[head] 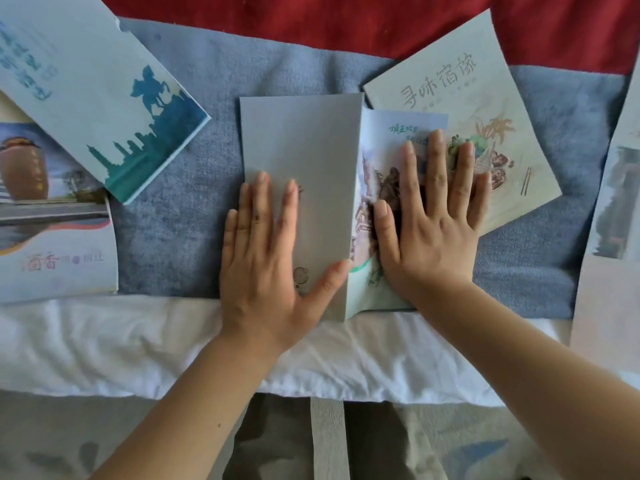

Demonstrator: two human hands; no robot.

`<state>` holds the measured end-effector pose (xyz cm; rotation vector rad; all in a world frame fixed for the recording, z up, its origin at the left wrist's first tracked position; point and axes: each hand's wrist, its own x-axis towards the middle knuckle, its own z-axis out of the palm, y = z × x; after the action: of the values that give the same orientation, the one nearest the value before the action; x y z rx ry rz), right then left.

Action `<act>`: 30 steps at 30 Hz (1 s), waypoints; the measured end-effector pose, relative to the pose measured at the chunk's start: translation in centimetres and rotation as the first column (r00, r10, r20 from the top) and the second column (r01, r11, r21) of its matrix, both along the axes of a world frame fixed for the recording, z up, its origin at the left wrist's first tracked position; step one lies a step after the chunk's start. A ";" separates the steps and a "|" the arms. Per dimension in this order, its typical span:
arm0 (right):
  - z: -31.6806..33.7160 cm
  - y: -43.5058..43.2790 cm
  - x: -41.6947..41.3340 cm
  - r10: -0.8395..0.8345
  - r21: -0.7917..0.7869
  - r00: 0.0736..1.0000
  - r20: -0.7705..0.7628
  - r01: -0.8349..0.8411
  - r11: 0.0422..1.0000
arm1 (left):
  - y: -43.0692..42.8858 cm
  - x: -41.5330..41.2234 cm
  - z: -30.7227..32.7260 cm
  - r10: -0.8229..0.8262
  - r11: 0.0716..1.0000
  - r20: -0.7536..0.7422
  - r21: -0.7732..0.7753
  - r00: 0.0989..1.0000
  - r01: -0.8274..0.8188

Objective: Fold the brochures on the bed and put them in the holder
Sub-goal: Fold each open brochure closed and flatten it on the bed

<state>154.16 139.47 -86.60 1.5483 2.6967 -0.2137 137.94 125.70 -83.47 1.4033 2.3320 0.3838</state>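
- At the middle of the bed, on a blue-grey textured blanket [194,209], lies a partly folded paper brochure [301,140] with a plain grey panel turned over its colourful printed inside.
- The left hand [266,268] lies flat on the grey panel, fingers [258,202] spread and pressing down, the thumb reaching to the panel's right edge.
- The right hand [427,233] lies flat on the printed panel, fingers spread, their tips overlapping a pale green booklet with brown lettering and a food drawing [485,98] that sits tilted just beside the brochure.
- Neither hand grips anything; both palms face down.
- At the far left rests a light blue booklet with a dark teal skyline and horseman silhouette [104,98], overlapping another brochure showing a brown jar-shaped building [52,216].
- At the right edge lies a pale sheet with a blurred grey picture [613,209]; its print is too smeared to read.
- A white sheet [138,341] borders the blanket on the near side, and red fabric [346,22] on the far side.
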 end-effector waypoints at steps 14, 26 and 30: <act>2.3 -0.7 -0.7 0.043 -0.163 0.999 0.017 -0.040 0.986 | 3.7 4.5 7.0 -0.117 0.985 0.001 -0.124 0.993 0.116; 3.7 -2.2 -3.0 0.118 -0.163 0.958 -0.260 -0.164 0.973 | 0.9 1.6 6.3 0.142 0.968 0.077 0.200 0.987 -0.154; 2.6 -2.9 -4.6 0.265 -0.177 0.953 -0.145 -0.288 0.941 | -0.7 -0.4 4.3 0.168 0.985 -0.255 0.007 0.952 -0.171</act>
<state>149.57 136.59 -83.99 1.1218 2.8388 -0.5604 137.54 125.01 -79.19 1.3161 2.6690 0.2440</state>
